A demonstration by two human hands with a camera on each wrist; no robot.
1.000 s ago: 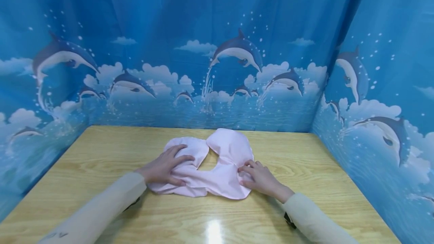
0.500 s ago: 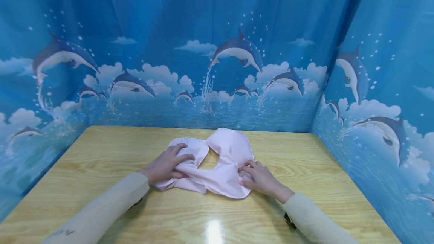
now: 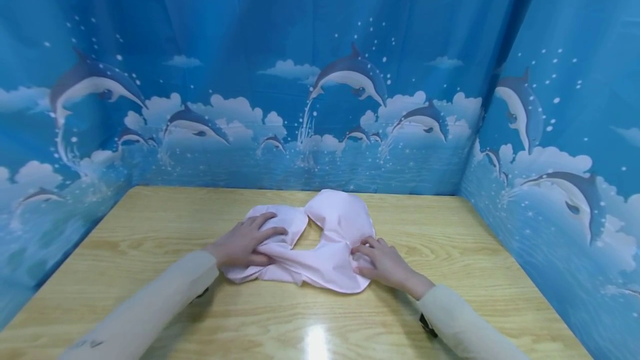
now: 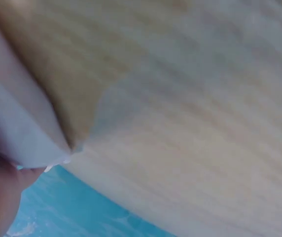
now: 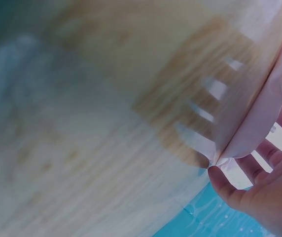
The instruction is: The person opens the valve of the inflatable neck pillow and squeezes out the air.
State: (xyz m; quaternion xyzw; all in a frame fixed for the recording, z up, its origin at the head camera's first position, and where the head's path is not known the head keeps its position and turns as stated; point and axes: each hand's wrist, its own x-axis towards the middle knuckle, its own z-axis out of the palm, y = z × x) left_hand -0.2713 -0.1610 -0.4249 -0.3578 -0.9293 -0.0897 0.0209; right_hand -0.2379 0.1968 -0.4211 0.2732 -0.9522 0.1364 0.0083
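Note:
A soft pale pink cloth piece (image 3: 340,260) lies on the table, with rounded lobes curving around a gap in its middle. My left hand (image 3: 242,243) rests on the left lobe, fingers spread across it. Creases run from near the left thumb along the lower edge. At the right edge, my right hand (image 3: 387,263) touches the cloth with bent, spread fingers. In the right wrist view the right thumb (image 5: 225,190) meets the cloth's edge. The left wrist view shows the cloth (image 4: 27,128) beside part of the left hand (image 4: 3,192); its fingertips are hidden there.
A wood-grain table (image 3: 440,226) extends around the cloth on all sides. Blue dolphin-printed curtains (image 3: 240,71) stand along the back and both sides. A bright light reflection lies on the table near the front.
My left hand has shifted slightly to the right, and the cloth's lower left edge has drawn inward and become more creased. The right hand has stayed in place.

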